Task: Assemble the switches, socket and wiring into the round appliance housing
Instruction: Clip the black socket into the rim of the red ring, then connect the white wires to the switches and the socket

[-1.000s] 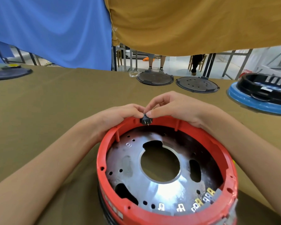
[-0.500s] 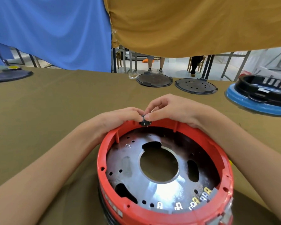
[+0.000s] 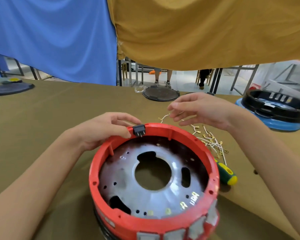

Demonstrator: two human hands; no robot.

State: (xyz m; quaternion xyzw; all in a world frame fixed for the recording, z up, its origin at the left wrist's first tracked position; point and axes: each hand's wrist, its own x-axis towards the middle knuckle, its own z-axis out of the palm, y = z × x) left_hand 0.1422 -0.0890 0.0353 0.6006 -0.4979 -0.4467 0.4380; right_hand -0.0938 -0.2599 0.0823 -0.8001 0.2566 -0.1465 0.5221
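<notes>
- Two hands working at the far rim: the left hand (image 3: 107, 129) has thumb and fingertips curled onto the red housing (image 3: 152, 222), pinching its rim right beside the black switch (image 3: 139, 130).
- Left thumb tip sits against the near-left edge of that switch, fingers draped over the outer wall; forearm runs in from the near left.
- Right hand (image 3: 203, 110) hovers above the table, off the housing, fingers loosely spread and slightly curled, gripping nothing firmly.
- Its fingertips reach a thin white wire (image 3: 164, 116) just past the rim; whether they actually touch it, I cannot tell.
- Switch sits seated in a notch in the far rim, metal prongs pointing down inside.
- Housing stands in the near middle of the brown table (image 3: 50, 118), open side up, silver plate (image 3: 151, 181) with a round hole inside.
- More terminal wires (image 3: 211, 141) lie scattered just right of the housing.
- Green-and-yellow screwdriver (image 3: 226, 174) lies touching its right side.
</notes>
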